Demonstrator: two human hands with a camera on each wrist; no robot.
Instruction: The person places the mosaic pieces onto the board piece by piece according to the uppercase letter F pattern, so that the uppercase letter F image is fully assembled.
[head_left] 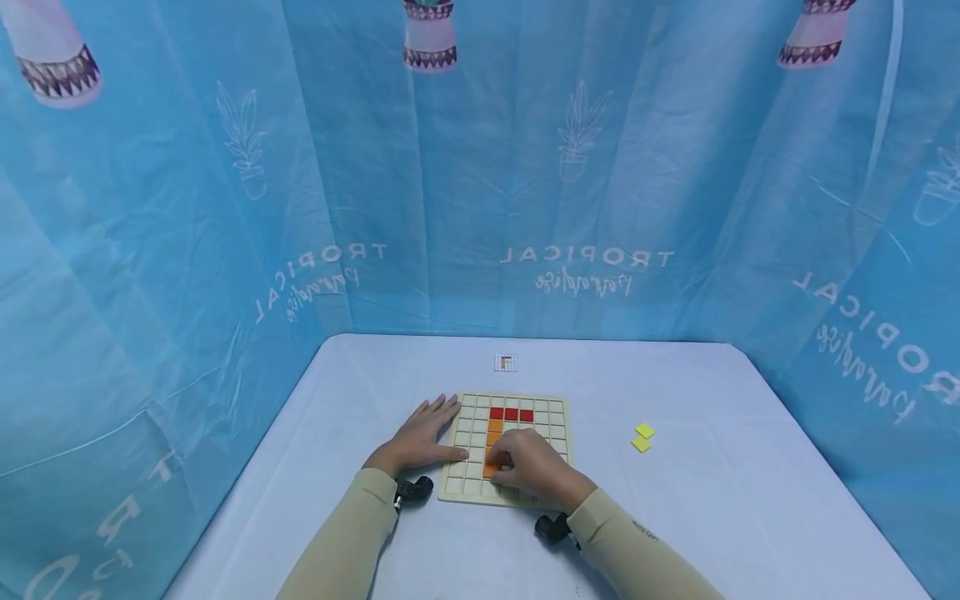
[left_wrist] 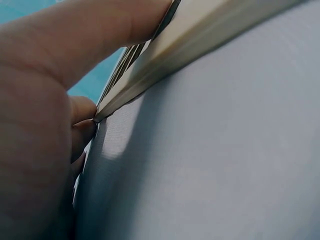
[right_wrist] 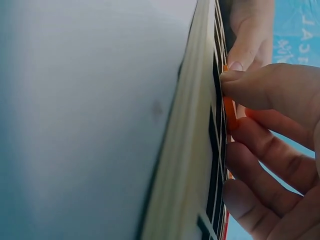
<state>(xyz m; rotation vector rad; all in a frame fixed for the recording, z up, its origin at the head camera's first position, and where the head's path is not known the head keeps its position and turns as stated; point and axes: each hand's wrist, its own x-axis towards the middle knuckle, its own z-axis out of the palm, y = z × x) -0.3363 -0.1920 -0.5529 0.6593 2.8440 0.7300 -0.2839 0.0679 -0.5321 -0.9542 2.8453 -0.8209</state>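
Observation:
A square wooden grid board (head_left: 455,485) lies on the table with pale square cells. Near its far side is a row of red tiles (head_left: 512,414), and a column of orange tiles (head_left: 494,426) runs from the row's left end toward the person. My left hand (head_left: 422,437) rests with spread fingers along the board's left edge, its thumb on the border cells. Over the near end of the column, my right hand (head_left: 534,465) pinches an orange tile (right_wrist: 230,114) between thumb and fingers at the board surface. The right hand hides several cells.
Two yellow tiles (head_left: 644,431) lie on the white table right of the board. Beyond the board sits a small card (head_left: 506,362) printed with a coloured grid pattern. Blue curtains (head_left: 480,183) enclose the table's back and sides. Each wrist wears a black camera (head_left: 552,528).

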